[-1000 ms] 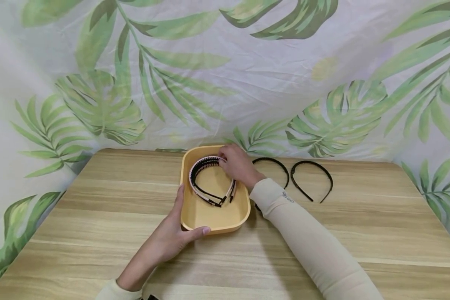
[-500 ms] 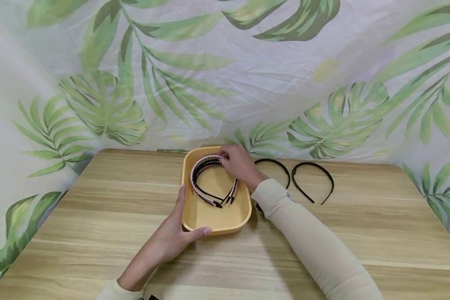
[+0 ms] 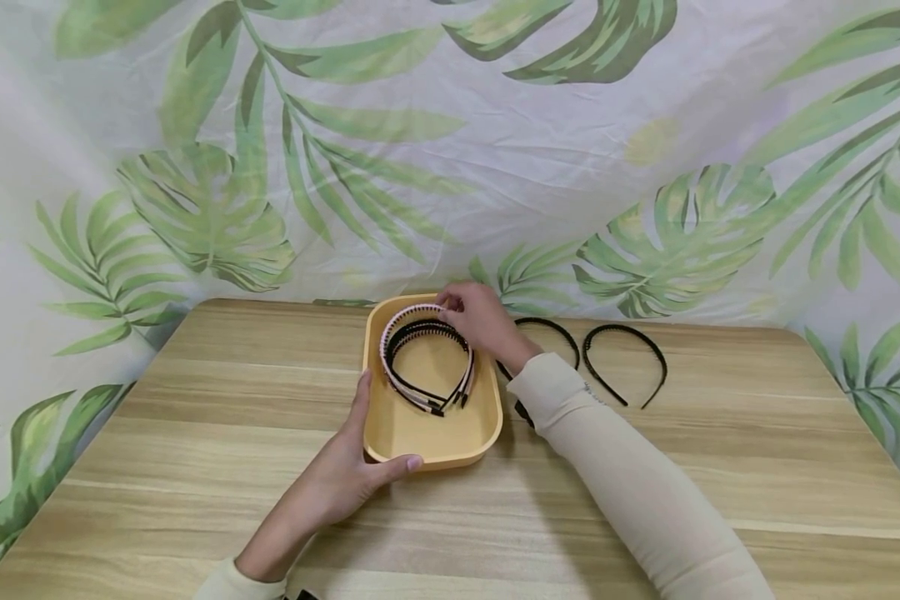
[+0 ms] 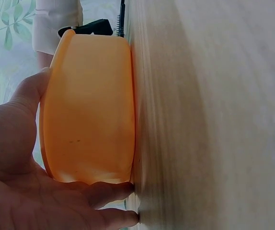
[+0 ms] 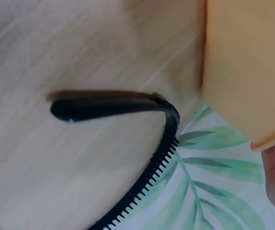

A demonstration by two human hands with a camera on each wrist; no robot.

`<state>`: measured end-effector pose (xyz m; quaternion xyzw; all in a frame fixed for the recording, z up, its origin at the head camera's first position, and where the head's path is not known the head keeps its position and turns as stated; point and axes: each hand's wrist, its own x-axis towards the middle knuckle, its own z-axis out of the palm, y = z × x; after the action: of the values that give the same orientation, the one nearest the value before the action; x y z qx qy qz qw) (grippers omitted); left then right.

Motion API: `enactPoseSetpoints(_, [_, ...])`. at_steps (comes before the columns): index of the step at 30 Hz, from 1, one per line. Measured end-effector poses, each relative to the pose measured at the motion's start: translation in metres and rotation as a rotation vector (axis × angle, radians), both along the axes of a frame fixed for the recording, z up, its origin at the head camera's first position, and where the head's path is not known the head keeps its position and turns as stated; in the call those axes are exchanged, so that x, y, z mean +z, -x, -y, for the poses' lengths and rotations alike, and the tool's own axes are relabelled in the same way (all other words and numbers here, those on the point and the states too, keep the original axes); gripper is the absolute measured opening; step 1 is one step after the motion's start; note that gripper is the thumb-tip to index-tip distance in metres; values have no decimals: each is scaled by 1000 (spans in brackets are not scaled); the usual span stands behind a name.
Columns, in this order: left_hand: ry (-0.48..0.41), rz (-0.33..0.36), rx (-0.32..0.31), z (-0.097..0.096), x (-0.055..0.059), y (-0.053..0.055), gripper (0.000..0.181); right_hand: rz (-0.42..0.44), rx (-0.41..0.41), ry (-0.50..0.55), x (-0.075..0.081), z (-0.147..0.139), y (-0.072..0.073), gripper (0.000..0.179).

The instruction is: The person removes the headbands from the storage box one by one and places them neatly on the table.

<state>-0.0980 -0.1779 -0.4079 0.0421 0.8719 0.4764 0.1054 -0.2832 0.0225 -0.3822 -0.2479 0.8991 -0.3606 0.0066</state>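
A yellow rectangular tray point(image 3: 450, 460) with rounded corners stands on the table, holding several toothed headbands in a nested stack. My left hand point(image 3: 337, 475) braces its near left corner, thumb along the front rim and fingers beside the left wall. In the left wrist view those fingers point(image 4: 111, 191) lie extended along the tray's wall, close to the tabletop. At the back right rim, my right hand point(image 3: 483, 321) pinches a pale pink headband point(image 3: 405, 312). Black headbands point(image 3: 412, 329) sit beneath the pink one, their tips crossing low in the tray.
Two black headbands lie on the table right of the tray; my right forearm partly covers the nearer headband point(image 3: 562, 330). The farther headband point(image 3: 658, 354) shows whole. A leaf-patterned cloth point(image 3: 375, 167) hangs behind the wooden table point(image 3: 217, 417).
The pink headband's curved top has risen toward the tray's back rim, apart from the black ones, with my right hand shifting slightly up and right. My left hand stays on the tray.
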Motion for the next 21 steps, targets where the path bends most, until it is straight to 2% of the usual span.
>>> enactPoseSetpoints(9, [-5,-24,-5,-1,-1,-1,129,17,-11,31,7,-7,-1,17])
enactPoseSetpoints(17, [5,-21,-1,-1,-3,-1,130,99,-44,31,18,-12,-5,20])
enactPoseSetpoints(21, [11,-29,2,-1,-5,-1,129,105,-48,42,22,-15,-5,20])
